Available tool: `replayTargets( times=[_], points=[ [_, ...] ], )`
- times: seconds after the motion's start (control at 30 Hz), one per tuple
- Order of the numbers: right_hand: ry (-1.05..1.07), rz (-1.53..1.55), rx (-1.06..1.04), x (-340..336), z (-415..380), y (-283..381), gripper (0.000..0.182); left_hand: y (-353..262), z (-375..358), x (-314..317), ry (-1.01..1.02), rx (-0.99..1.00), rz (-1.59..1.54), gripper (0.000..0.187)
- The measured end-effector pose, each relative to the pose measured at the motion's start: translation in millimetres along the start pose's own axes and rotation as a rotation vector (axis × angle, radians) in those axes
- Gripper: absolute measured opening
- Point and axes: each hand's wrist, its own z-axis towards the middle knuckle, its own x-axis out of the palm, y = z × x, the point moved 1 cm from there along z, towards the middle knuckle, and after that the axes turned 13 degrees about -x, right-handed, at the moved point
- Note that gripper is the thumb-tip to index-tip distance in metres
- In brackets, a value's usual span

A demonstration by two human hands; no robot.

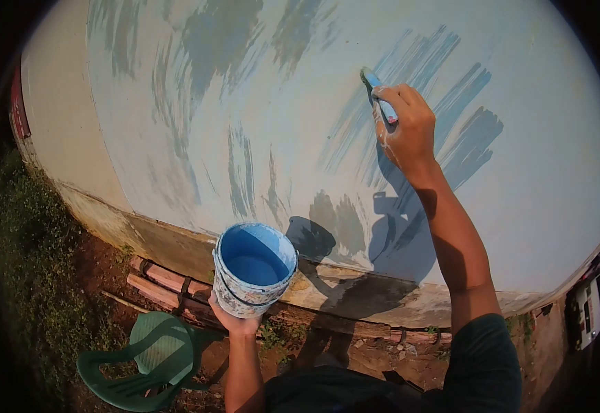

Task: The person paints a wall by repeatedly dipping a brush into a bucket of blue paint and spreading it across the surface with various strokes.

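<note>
In the head view, a dark round border swallows the corners, cutting off the green plastic armchair [107, 377] at its lower edge and dimming the white vehicle [594, 310] at the far right. The right hand [410, 127] hides the middle of the slim brush with a light-blue body [375, 81]; only its dark greenish bristle end and the reddish-tipped butt show. Whether the bristles touch the broad, pale-blue painted wall [541, 179] is hard to make out. The base of the round, paint-spattered white bucket [241, 297] is hidden where it sits in the left hand [238, 323], and most of those fingers are out of sight behind it.

The brush lies within the right hand, its bristles pointing up and left past the fingertips; thumb and fingers are closed around it, with whitish smears on the skin. The bucket rests directly above the left hand, which clasps it from beneath. Smooth blue paint [251, 270] lies inside, partly shaded. Streaky grey-blue strokes [461, 138] flank the right hand on the wall.
</note>
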Motion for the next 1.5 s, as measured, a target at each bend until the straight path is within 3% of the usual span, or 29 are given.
replayTargets(
  times=[0.03, 0.07, 0.13, 0.23, 0.3, 0.4, 0.47, 0.6, 0.63, 0.7, 0.83, 0.9, 0.97, 1.0, 1.07, 1.2, 1.33, 1.47, 1.5],
  points=[
    [-0.066, -0.115, -0.089, 2.5, 0.3, 5.8, 0.039, 0.1, -2.2, -2.7, 0.003, -0.011, 0.0, 0.071],
    [-0.002, -0.179, -0.144, 13.9, -9.8, 23.6, 0.042, -0.2, -4.2, -4.4, 0.01, -0.02, 0.001, 0.07],
    [0.186, -0.232, -0.271, 61.0, -53.4, 55.6, 0.022, 1.5, -7.7, -4.0, 0.014, -0.012, 0.021, 0.07],
    [0.294, -0.094, -0.301, 101.7, -107.6, 107.6, 0.015, 3.5, -12.5, 3.0, -0.002, -0.017, 0.052, 0.071],
    [0.426, 0.366, -0.062, 114.2, -120.1, 114.9, 0.016, 3.9, -13.9, 5.0, -0.018, -0.016, 0.057, 0.073],
    [0.444, 0.418, 0.118, 72.7, -69.5, 71.4, 0.019, -0.3, -17.8, 1.5, -0.004, -0.032, -0.008, 0.074],
    [0.283, 0.41, 0.221, 48.8, -38.5, 28.2, 0.026, -1.0, -19.8, 2.4, -0.006, -0.017, 0.008, 0.075],
    [-0.086, -0.095, -0.007, -7.8, 27.5, -8.8, 0.044, 0.3, -23.0, 4.1, -0.041, 0.022, 0.07, 0.074],
    [-0.082, -0.09, -0.006, -5.9, 30.6, -15.8, 0.044, 0.0, -24.2, 2.2, -0.054, 0.032, 0.1, 0.074],
    [-0.204, -0.364, -0.018, -3.3, 34.9, -22.8, 0.05, -1.5, -23.7, -4.9, -0.059, 0.029, 0.103, 0.073],
    [-0.07, -0.354, -0.149, 61.0, -9.5, 24.1, 0.021, -5.8, -24.0, -4.5, -0.054, 0.047, 0.08, 0.07],
    [0.021, -0.205, -0.261, 95.6, -38.6, 66.3, 0.016, -7.4, -20.7, -6.6, -0.003, 0.038, 0.069, 0.07],
    [0.257, 0.042, -0.271, 121.4, -59.8, 102.6, 0.017, -7.0, -14.2, -6.2, 0.057, 0.025, 0.07, 0.071],
    [0.243, 0.035, -0.271, 120.6, -50.5, 102.8, 0.017, -5.7, -12.5, -6.0, 0.066, 0.015, 0.074, 0.071],
    [0.484, 0.44, 0.052, 110.7, -27.3, 99.4, 0.019, -1.8, -11.8, 2.1, 0.077, -0.006, 0.107, 0.073],
    [0.4, 0.351, 0.28, 54.8, 46.9, 23.4, 0.021, -1.3, -7.3, -4.3, 0.098, -0.049, 0.12, 0.075],
    [-0.056, -0.151, -0.067, -0.2, 107.2, -21.5, 0.02, 3.3, -6.7, -0.7, 0.076, -0.025, 0.084, 0.076],
    [-0.161, -0.414, -0.218, 9.0, 100.4, -24.9, 0.016, 6.4, -7.5, -7.6, 0.074, -0.05, 0.092, 0.075],
    [-0.059, -0.417, -0.256, 26.5, 81.9, -12.0, 0.012, 7.0, -8.0, -6.0, 0.068, -0.047, 0.089, 0.075]
  ],
)
